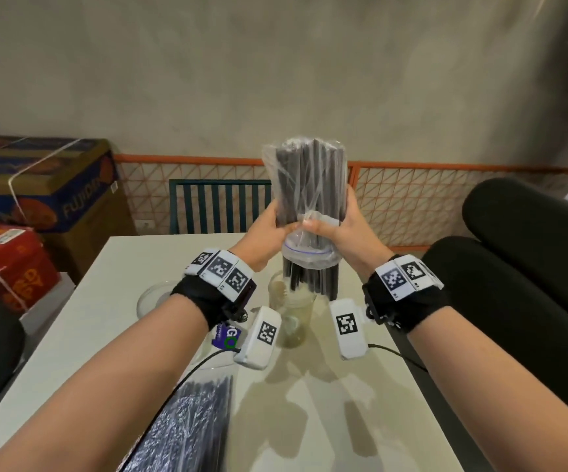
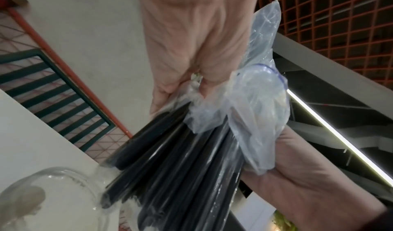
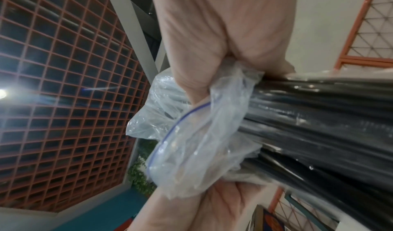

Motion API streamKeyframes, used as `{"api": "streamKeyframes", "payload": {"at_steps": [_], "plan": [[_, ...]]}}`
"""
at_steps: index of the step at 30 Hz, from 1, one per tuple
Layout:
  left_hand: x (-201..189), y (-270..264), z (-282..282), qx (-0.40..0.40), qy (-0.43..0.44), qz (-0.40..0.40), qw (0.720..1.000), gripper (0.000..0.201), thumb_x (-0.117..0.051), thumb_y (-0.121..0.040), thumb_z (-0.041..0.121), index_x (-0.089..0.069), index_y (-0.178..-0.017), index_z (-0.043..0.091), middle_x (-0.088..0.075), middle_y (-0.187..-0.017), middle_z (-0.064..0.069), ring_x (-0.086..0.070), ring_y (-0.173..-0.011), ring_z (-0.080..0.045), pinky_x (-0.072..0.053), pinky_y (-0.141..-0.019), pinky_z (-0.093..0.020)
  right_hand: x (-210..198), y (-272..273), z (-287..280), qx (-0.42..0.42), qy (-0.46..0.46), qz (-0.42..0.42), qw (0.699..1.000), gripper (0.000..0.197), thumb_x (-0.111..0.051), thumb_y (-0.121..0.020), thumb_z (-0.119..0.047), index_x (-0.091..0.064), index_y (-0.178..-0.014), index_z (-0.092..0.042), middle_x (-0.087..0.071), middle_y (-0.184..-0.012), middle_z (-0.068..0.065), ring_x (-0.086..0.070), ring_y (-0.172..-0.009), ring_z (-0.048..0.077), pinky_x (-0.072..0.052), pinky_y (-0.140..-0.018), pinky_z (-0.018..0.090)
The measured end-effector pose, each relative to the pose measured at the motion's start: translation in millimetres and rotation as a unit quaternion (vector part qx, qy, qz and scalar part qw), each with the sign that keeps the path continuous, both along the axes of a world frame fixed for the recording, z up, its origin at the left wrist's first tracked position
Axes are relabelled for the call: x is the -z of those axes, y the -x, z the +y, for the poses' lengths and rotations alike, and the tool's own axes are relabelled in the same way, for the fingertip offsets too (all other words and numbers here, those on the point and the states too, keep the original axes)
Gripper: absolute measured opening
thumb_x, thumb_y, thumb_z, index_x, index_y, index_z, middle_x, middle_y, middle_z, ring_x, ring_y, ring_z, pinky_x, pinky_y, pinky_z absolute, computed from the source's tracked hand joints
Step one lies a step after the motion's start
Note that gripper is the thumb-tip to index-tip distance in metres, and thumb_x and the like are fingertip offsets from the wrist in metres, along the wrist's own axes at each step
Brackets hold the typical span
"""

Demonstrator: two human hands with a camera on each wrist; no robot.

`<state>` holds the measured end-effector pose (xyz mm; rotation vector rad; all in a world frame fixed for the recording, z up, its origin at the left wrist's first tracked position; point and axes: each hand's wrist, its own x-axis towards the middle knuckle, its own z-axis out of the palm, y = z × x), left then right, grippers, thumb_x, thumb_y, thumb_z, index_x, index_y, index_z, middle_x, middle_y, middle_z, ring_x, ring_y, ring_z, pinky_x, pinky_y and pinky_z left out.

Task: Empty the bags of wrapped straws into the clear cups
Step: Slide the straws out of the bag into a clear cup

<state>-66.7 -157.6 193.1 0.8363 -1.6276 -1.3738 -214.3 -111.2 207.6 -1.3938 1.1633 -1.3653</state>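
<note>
My two hands hold a clear zip bag [image 1: 304,185] of black wrapped straws upside down above the table. My left hand [image 1: 269,229] grips its left side and my right hand [image 1: 338,229] grips the right, bunching the plastic near the blue zip line. The straws [image 1: 311,279] stick out of the downward mouth, over a clear cup [image 1: 294,315]. In the left wrist view my left hand [image 2: 191,53] squeezes the bag [image 2: 257,110] and the straws [image 2: 170,167] point towards a clear cup rim [image 2: 48,177]. The right wrist view has my right hand [image 3: 212,36] round the crumpled bag [image 3: 197,142].
A second bag of straws [image 1: 187,424] lies on the white table [image 1: 344,420] by my left forearm. Another clear cup [image 1: 153,298] stands at the left. Cardboard boxes [image 1: 37,185] sit at the left, a green chair back [image 1: 218,206] behind, black cushions [image 1: 514,284] at the right.
</note>
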Motion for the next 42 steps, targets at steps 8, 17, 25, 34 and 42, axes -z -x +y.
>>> {"api": "streamKeyframes", "payload": {"at_steps": [8, 17, 25, 34, 42], "plan": [[40.6, 8.2, -32.7, -0.051, -0.048, 0.041, 0.997, 0.051, -0.061, -0.088, 0.011, -0.042, -0.136, 0.017, -0.057, -0.131, -0.005, -0.055, -0.119, -0.019, -0.045, -0.101, -0.037, 34.2, -0.3, -42.8, 0.011, -0.021, -0.001, 1.0, 0.084, -0.074, -0.075, -0.003, -0.028, -0.142, -0.023, -0.054, -0.132, -0.001, -0.054, -0.122, 0.017, -0.043, -0.106, 0.044], [65.0, 5.4, -56.1, -0.077, -0.113, 0.083, 0.987, 0.051, -0.061, -0.087, 0.003, -0.04, -0.13, 0.018, -0.057, -0.125, -0.006, -0.06, -0.102, -0.017, -0.053, -0.076, -0.02, 44.5, -9.3, -78.8, 0.011, -0.041, 0.034, 0.999, 0.081, -0.074, -0.074, -0.001, -0.033, -0.142, -0.019, -0.058, -0.128, 0.005, -0.059, -0.116, 0.02, -0.049, -0.099, 0.039], [76.3, 2.3, -69.1, -0.079, -0.135, 0.123, 0.98, 0.058, -0.058, -0.089, 0.005, -0.034, -0.139, 0.021, -0.056, -0.128, -0.003, -0.06, -0.107, -0.016, -0.052, -0.077, -0.022, 53.5, -18.6, -102.6, 0.053, -0.024, -0.01, 0.998, 0.077, -0.076, -0.073, -0.014, -0.04, -0.141, -0.019, -0.059, -0.131, 0.003, -0.058, -0.117, 0.018, -0.049, -0.1, 0.043], [86.3, -6.6, -81.2, 0.002, -0.151, 0.076, 0.986, 0.071, -0.067, -0.08, 0.017, -0.027, -0.14, 0.024, -0.052, -0.134, 0.002, -0.052, -0.122, -0.017, -0.043, -0.099, -0.03, 82.9, -11.3, -112.5, 0.069, -0.013, -0.09, 0.993, 0.061, -0.073, -0.078, -0.017, -0.048, -0.13, -0.034, -0.06, -0.128, 0.004, -0.06, -0.116, 0.019, -0.05, -0.098, 0.043], [102.6, -3.3, -87.5, -0.005, -0.146, -0.002, 0.989, 0.086, -0.079, -0.069, 0.032, -0.03, -0.139, 0.026, -0.06, -0.127, 0.003, -0.06, -0.11, -0.018, -0.05, -0.072, -0.024, 81.9, -5.5, -108.7, -0.008, -0.1, -0.056, 0.993, 0.038, -0.051, -0.094, -0.016, -0.046, -0.132, -0.015, -0.061, -0.119, 0.004, -0.063, -0.1, 0.01, -0.051, -0.083, 0.02]]}}
